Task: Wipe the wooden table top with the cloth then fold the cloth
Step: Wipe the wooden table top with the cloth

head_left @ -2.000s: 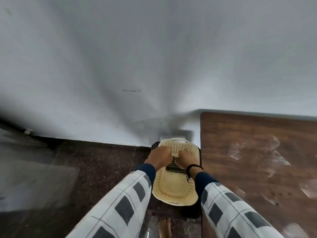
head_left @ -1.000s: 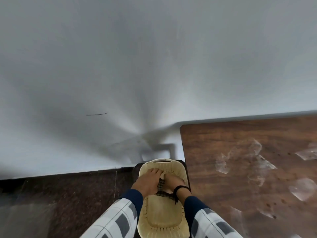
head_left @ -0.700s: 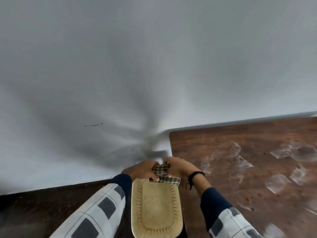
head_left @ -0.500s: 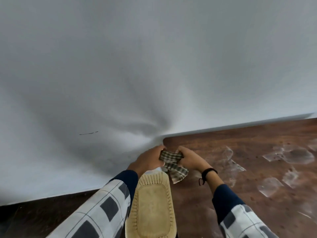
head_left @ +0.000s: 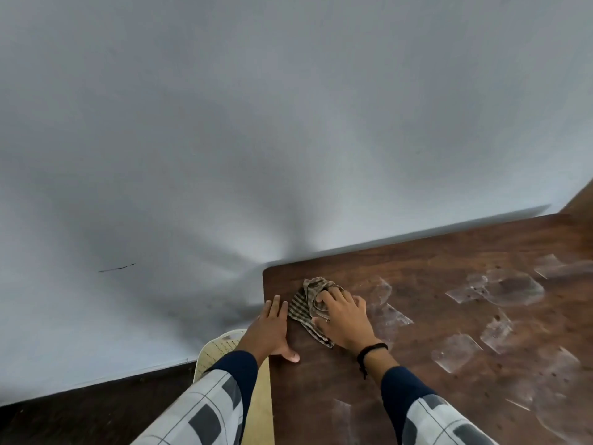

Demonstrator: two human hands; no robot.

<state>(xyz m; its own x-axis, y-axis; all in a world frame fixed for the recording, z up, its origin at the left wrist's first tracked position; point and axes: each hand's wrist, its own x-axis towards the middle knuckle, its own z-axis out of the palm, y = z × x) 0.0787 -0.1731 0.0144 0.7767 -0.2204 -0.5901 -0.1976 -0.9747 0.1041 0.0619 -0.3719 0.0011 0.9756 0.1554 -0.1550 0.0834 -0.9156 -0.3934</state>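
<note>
A small checked cloth point(head_left: 305, 301) lies bunched on the dark wooden table top point(head_left: 433, 364), near its far left corner. My right hand point(head_left: 341, 316) lies on top of the cloth with fingers spread, pressing it onto the wood. My left hand point(head_left: 272, 329) rests flat on the table's left edge, just left of the cloth, fingers straight and thumb out. Part of the cloth is hidden under my right hand.
A cream plastic basket point(head_left: 221, 351) stands beside the table's left edge, mostly hidden by my left arm. Several pale shiny patches point(head_left: 500, 287) mark the table top to the right. A grey wall point(head_left: 256, 123) runs behind, dark floor point(head_left: 80, 415) at the left.
Both hands lifted the cloth out of the basket and carried it right onto the table. My left hand has let go and now lies flat; my right hand presses the cloth down.
</note>
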